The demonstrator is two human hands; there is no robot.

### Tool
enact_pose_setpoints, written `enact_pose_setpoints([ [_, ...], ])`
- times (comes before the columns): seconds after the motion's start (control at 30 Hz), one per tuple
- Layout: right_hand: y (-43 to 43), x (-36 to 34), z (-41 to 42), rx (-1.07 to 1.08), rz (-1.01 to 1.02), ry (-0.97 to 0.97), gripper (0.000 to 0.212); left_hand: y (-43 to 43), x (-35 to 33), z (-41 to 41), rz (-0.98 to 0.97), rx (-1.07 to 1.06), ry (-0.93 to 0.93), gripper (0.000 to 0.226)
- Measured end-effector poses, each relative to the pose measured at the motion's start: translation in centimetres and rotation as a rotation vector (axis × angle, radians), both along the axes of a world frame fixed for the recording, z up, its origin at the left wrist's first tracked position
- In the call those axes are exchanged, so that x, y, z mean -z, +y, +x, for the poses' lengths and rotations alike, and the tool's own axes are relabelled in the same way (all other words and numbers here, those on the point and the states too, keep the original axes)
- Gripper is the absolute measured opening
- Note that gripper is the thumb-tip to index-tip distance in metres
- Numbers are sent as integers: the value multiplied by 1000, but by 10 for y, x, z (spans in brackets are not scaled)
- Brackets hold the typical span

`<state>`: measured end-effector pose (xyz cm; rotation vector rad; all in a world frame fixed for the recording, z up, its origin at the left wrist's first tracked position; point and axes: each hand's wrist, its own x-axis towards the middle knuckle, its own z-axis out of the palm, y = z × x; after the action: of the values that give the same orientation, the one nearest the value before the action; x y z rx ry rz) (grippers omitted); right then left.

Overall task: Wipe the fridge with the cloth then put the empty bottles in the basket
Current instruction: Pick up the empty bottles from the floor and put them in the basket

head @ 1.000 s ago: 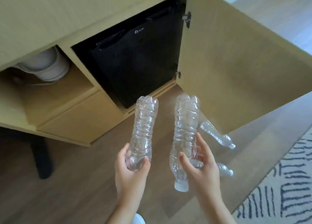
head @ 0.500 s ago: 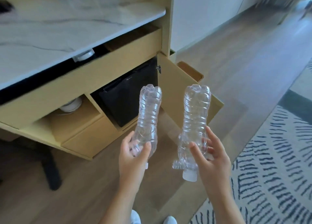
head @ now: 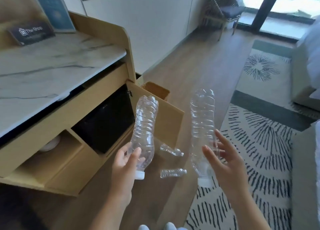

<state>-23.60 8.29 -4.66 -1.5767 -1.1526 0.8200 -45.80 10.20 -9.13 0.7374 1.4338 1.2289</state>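
Your left hand (head: 126,162), low in the middle of the frame, grips the left bottle (head: 145,125) near its neck, thumb in front and fingers curled behind. That bottle stands almost upright, cap down. Your right hand (head: 223,164), lower right of centre, holds the right bottle (head: 201,131) the same way up: the thumb is on the near side and the spread, nearly straight fingers are behind the clear plastic. Both bottles are empty, held in the air and well apart from each other.

Between them, on the wood floor (head: 199,70), lie the far bottle (head: 171,150) and, just below it in the frame, the near bottle (head: 173,173), each on its side with its cap to the right.

The basket (head: 155,91), brown and woven, stands on the floor just above the left bottle, behind the top edge of the open door (head: 168,122). The black fridge (head: 105,122) sits in the cabinet left of that door, under the marble counter (head: 52,68). A striped rug (head: 259,151) fills the right side.
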Motion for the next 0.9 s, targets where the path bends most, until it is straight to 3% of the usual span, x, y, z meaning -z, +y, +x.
enact_pose_setpoints([
  [0.07,-6,-13,-2,40,-2,-20,64,5,-14,0,18,46,-29,23],
  [0.23,-12,-36,-1,59,-32,-139,72,20,-41,-2,92,168,-82,41],
  [0.5,4,-49,18,166,-4,-176,65,52,-49,10,139,309,-4,49],
  [0.63,9,-44,48,238,-11,-153,66,74,-47,50,145,419,12,46],
  [0.9,26,-35,169,373,-13,-128,70,115,-44,196,128,592,33,67],
])
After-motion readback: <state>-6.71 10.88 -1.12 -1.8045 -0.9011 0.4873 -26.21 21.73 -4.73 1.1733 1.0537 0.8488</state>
